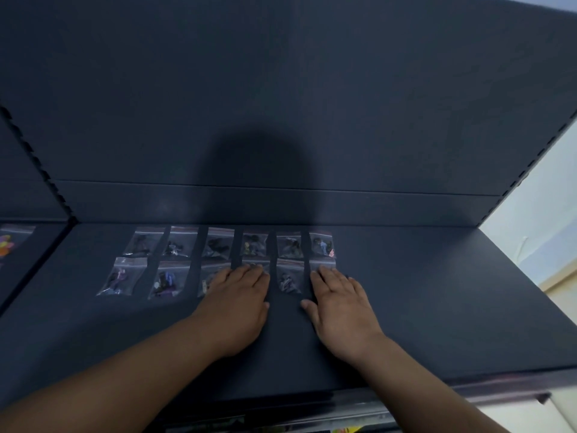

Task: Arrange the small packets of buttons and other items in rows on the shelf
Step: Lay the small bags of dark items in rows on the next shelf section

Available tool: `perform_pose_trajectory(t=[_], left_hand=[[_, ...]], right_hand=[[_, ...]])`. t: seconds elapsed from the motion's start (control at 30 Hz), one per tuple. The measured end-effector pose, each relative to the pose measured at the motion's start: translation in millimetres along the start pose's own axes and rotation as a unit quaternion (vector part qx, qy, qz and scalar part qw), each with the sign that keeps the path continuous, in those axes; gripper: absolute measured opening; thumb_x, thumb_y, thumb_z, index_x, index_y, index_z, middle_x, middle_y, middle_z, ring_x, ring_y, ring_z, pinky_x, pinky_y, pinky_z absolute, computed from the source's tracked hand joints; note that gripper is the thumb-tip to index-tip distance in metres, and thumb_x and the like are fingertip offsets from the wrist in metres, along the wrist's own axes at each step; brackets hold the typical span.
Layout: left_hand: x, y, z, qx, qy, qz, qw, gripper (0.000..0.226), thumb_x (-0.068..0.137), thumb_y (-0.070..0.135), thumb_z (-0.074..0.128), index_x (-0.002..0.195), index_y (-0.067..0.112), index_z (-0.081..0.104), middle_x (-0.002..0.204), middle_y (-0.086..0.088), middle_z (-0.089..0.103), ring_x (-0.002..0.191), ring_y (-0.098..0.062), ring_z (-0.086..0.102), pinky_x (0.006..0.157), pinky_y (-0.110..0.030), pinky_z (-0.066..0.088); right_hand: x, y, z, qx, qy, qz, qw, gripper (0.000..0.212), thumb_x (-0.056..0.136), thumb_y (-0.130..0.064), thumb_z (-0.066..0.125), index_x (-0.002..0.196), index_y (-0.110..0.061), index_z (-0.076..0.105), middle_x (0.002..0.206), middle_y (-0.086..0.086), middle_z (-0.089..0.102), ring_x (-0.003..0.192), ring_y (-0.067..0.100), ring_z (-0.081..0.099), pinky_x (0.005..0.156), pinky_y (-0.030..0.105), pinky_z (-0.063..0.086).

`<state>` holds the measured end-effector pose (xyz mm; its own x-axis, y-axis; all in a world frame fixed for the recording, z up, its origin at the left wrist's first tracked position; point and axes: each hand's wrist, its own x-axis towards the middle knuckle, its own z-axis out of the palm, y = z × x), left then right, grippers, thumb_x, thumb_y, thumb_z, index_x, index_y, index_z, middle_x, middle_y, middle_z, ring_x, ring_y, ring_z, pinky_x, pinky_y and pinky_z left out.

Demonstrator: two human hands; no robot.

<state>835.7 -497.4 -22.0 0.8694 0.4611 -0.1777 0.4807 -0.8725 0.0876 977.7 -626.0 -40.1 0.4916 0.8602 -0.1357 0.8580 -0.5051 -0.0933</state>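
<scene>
The head camera is my only view, and it looks down on a wide matte dark-blue shelf board (437,307) with a back panel rising behind it. Small clear plastic zip packets of buttons and bits lie flat near the back in two rows. There is a back row of six (218,243) and a front row (168,279) just before it, set in matching columns. I judge the spacing is there so each packet stays easy to see.

The left hand (237,307) lies palm down with fingers straight. Its fingertips rest on the fourth front packet (249,263) and its side overlaps the third front packet (212,276); it grips nothing. The right hand (340,310) is equally flat and unclenched, with fingertips on the sixth front packet (324,263). The fifth front packet (288,281) lies free between the hands.

I read the flat palms as sliding or smoothing, to square the front row with the row behind. On the neighbouring shelf at far left sits a clear bag with orange pieces (12,242).
</scene>
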Motion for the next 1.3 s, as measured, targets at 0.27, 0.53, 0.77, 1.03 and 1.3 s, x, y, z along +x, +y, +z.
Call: perform_pose_trajectory(t=[0.27, 0.53, 0.77, 1.03, 1.3], left_hand=[[-6, -1, -4, -0.029, 0.015, -0.001, 0.999, 0.058, 0.099, 0.041, 0.027, 0.152, 0.019, 0.012, 0.16, 0.001, 0.007, 0.146, -0.015, 0.004, 0.118, -0.035, 0.001], [-14, -4, -7, -0.047, 0.048, 0.01, 0.998, 0.057, 0.099, 0.041, 0.031, 0.15, 0.021, 0.017, 0.159, 0.002, 0.013, 0.145, -0.015, 0.008, 0.116, -0.034, 0.004], [-44, -34, -24, -0.056, 0.112, -0.036, 0.991, 0.058, 0.098, 0.041, 0.031, 0.15, 0.022, 0.015, 0.16, 0.001, 0.009, 0.146, -0.016, 0.006, 0.116, -0.035, 0.004], [-152, -124, -36, 0.003, 0.154, -0.171, 0.973, 0.067, 0.095, 0.051, 0.033, 0.151, 0.021, 0.011, 0.16, -0.001, 0.008, 0.146, -0.02, 0.008, 0.116, -0.037, 0.01], [-323, -219, -29, -0.01, 0.181, -0.28, 0.943, 0.067, 0.093, 0.052, 0.04, 0.149, 0.023, 0.018, 0.158, -0.001, 0.015, 0.144, -0.02, 0.013, 0.113, -0.038, 0.012]], right_hand=[[3, -9, -13, 0.032, 0.033, -0.006, 0.999, 0.057, 0.099, -0.047, 0.025, 0.149, -0.021, 0.017, 0.159, 0.001, 0.011, 0.146, 0.018, 0.006, 0.119, 0.039, -0.001], [21, -34, -25, 0.023, 0.05, -0.037, 0.998, 0.054, 0.1, -0.043, 0.023, 0.149, -0.021, 0.017, 0.158, -0.001, 0.013, 0.146, 0.017, 0.008, 0.119, 0.04, 0.003], [19, -74, -33, 0.018, 0.084, -0.078, 0.993, 0.053, 0.1, -0.039, 0.029, 0.148, -0.018, 0.023, 0.157, 0.003, 0.019, 0.145, 0.019, 0.014, 0.118, 0.041, 0.007], [1, -196, -41, 0.001, 0.095, -0.177, 0.98, 0.055, 0.097, -0.042, 0.035, 0.147, -0.021, 0.025, 0.158, 0.004, 0.018, 0.145, 0.022, 0.014, 0.118, 0.042, 0.009], [-54, -373, -32, 0.006, 0.061, -0.292, 0.954, 0.056, 0.098, -0.047, 0.03, 0.148, -0.023, 0.02, 0.159, 0.0, 0.012, 0.146, 0.019, 0.007, 0.118, 0.041, 0.005]])
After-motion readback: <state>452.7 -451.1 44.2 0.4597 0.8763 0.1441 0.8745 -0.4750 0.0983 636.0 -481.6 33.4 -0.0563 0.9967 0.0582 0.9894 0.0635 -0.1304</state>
